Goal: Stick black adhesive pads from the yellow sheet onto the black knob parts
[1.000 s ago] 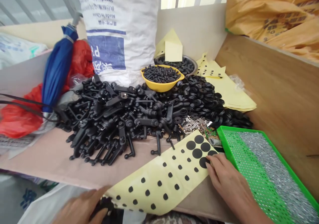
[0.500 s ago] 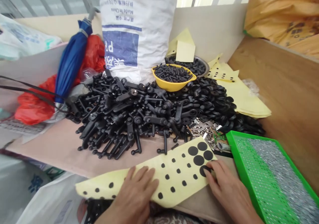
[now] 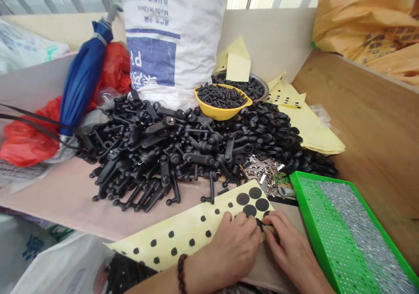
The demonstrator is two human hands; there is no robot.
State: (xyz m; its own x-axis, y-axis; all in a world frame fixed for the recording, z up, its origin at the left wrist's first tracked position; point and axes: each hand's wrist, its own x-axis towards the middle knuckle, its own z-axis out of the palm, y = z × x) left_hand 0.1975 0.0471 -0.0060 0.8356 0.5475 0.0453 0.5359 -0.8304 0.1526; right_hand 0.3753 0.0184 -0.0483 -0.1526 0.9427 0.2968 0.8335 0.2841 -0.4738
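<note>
A yellow backing sheet (image 3: 181, 227) with small black dots and larger black round stickers (image 3: 249, 210) at its right end slants across the near side of the bench. My left hand (image 3: 229, 248), a beaded bracelet on its wrist, lies over the sheet with its fingers curled at the right end. There its fingertips pinch at a dark sticker (image 3: 259, 223), partly hidden. Directly beside them, my right hand (image 3: 290, 246) grips the sheet's right edge between thumb and fingers. Both hands' fingertips nearly touch.
Black crank handles (image 3: 153, 150) lie heaped beyond the sheet. A yellow bowl (image 3: 220, 112) of small black screw-like parts stands behind. Small metal clips (image 3: 263, 172) lie right of the heap. A green tray (image 3: 299, 198) of tiny metal pieces stands at the right, below more yellow sheets (image 3: 314, 130).
My left hand has moved right, from lying flat mid-sheet to pinching beside my right hand. My right hand stays at the sheet's right end. The view has shifted slightly.
</note>
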